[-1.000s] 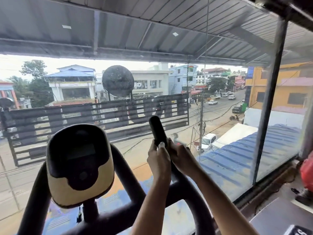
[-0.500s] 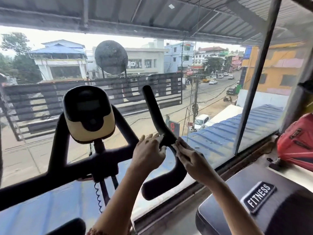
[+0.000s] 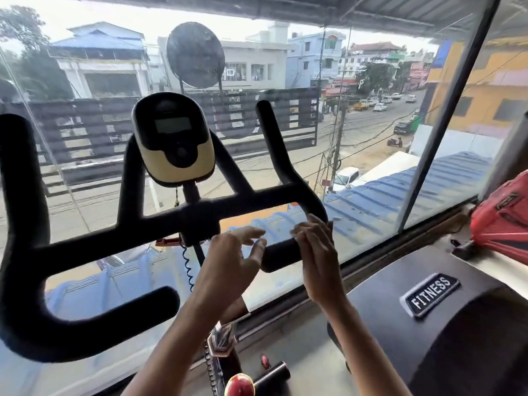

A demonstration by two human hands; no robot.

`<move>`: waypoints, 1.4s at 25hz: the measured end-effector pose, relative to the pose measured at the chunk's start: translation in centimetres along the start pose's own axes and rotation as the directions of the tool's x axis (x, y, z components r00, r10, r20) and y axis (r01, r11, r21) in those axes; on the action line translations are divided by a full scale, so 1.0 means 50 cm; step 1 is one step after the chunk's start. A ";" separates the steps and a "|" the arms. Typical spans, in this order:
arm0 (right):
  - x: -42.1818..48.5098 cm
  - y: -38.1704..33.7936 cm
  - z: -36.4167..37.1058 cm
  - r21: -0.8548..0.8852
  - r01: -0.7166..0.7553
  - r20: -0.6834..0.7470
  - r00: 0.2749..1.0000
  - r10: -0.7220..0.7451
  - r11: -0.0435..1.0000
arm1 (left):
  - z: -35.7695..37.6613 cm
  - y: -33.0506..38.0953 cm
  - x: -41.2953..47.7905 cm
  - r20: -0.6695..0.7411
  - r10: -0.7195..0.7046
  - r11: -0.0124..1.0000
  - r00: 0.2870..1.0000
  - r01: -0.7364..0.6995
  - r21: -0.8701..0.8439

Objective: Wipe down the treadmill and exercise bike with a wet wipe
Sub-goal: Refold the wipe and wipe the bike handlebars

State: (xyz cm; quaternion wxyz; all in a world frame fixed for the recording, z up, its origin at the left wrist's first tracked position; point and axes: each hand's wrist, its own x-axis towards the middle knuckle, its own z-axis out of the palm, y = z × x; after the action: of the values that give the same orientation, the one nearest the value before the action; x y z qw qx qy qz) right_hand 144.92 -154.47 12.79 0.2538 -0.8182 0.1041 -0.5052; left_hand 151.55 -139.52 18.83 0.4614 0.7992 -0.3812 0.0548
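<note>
Okay, we're at the right handlebar end of the exercise bike. Left hand has its grip apart, fingers spread just beside it. Right hand lies flat against it, likely for full wiping contact. No wet wipe visible. The treadmill sits to our right.

Floor bears exercise bike, treadmill just beside; red bag on window ledge
</note>
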 end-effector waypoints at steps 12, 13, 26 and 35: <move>-0.117 -0.060 0.082 0.176 -0.011 0.031 1.000 0.006 0.984 | 0.024 0.011 -0.023 0.019 -0.045 0.976 0.999 0.048 -0.214; -0.133 -0.067 0.092 0.188 0.010 0.032 0.999 -0.016 0.982 | 0.025 0.011 -0.021 0.016 -0.049 0.974 0.999 0.051 -0.222; -0.166 -0.117 0.117 0.318 -0.158 -0.117 0.972 0.204 0.935 | 0.035 0.006 -0.011 -0.010 -0.093 0.974 0.996 0.089 -0.210; 0.000 -0.004 0.030 -0.002 -0.072 0.009 0.997 0.072 0.997 | 0.032 -0.001 -0.018 -0.033 -0.039 0.984 0.999 0.032 -0.178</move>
State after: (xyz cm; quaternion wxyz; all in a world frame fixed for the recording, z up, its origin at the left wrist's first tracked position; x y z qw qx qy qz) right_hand 146.25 -153.84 12.36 0.2716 -0.8164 0.1327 -0.4922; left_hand 150.51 -140.26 17.48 0.5385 0.7605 -0.3618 0.0270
